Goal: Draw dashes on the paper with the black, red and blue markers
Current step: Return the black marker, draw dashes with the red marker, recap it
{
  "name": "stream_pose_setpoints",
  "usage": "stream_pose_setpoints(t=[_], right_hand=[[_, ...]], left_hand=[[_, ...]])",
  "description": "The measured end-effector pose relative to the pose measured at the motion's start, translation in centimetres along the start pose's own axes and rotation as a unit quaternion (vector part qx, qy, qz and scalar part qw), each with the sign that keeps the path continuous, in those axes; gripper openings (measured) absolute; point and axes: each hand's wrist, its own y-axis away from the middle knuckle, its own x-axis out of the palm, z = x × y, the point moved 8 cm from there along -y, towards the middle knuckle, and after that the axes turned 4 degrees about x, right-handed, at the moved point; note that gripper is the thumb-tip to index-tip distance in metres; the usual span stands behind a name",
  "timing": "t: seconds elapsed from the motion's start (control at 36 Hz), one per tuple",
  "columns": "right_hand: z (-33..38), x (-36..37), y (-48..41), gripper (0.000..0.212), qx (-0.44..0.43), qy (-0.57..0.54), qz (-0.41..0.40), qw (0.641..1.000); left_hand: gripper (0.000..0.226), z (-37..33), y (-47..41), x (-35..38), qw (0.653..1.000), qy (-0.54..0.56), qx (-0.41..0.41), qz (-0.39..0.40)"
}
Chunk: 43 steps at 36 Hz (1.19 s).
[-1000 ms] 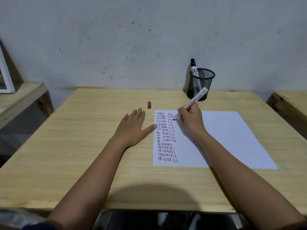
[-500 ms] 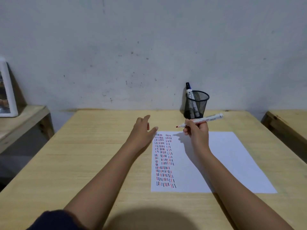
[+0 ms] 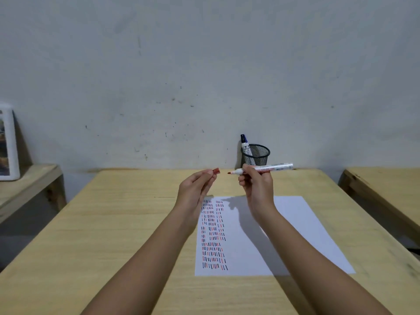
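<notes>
White paper (image 3: 295,235) flat on wooden table (image 3: 113,235), left columns filled with black, red and blue dashes (image 3: 212,235). Above it, both hands raised: left hand (image 3: 195,189) pinching red cap (image 3: 216,171) at fingertips; right hand (image 3: 256,185) gripping uncapped red marker (image 3: 261,170) level, tip toward cap, apart. Behind, mesh pen cup (image 3: 255,156) holding a dark-capped marker (image 3: 245,145), against wall.
</notes>
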Motion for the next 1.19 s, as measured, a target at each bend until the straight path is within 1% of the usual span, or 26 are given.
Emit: stream_pose_setpoints(t=[0.17, 0.36, 0.44, 0.61, 0.78, 0.94, 1.0, 1.08, 1.14, 1.19], right_hand=[[0.9, 0.6, 0.5, 0.012, -0.016, 0.008, 0.017, 1.0], [0.7, 1.5, 1.3, 0.001, -0.008, 0.031, 0.053, 0.998], [0.7, 1.8, 1.5, 0.005, -0.01, 0.024, 0.074, 0.997], [0.8, 2.6, 2.0, 0.008, -0.038, 0.036, 0.107, 0.993], [0.7, 2.8, 2.2, 0.009, 0.023, 0.026, 0.141, 0.989], [1.6, 0.8, 1.6, 0.005, 0.045, -0.038, 0.11, 0.992], [2.0, 0.4, 1.7, 0.009, 0.046, -0.009, 0.127, 0.991], [2.5, 0.2, 2.1, 0.012, 0.032, 0.094, 0.17, 0.98], [2.8, 0.1, 2.2, 0.016, 0.011, 0.203, 0.186, 0.961], [3.0, 0.2, 2.0, 0.022, -0.011, 0.315, 0.191, 0.929]], left_hand=[[0.008, -0.3, 1.1, 1.7, 0.998, -0.027, -0.004, 0.049], [0.011, -0.6, 1.7, 3.1, 0.995, -0.034, -0.024, 0.086], [0.01, -1.2, 1.8, 3.2, 0.995, -0.042, -0.016, 0.088], [0.012, -2.3, 1.8, 3.2, 0.993, -0.072, 0.014, 0.096], [0.012, -3.5, 1.3, 2.3, 0.989, -0.105, 0.031, 0.103], [0.017, -5.5, 0.5, 1.1, 0.99, -0.106, 0.058, 0.077], [0.017, -6.0, 0.3, 0.9, 0.989, -0.109, 0.067, 0.072], [0.014, -6.5, 0.2, 1.3, 0.987, -0.119, 0.077, 0.072], [0.012, -6.7, 0.0, 2.0, 0.984, -0.136, 0.084, 0.081], [0.012, -6.6, -0.3, 3.0, 0.978, -0.16, 0.091, 0.094]])
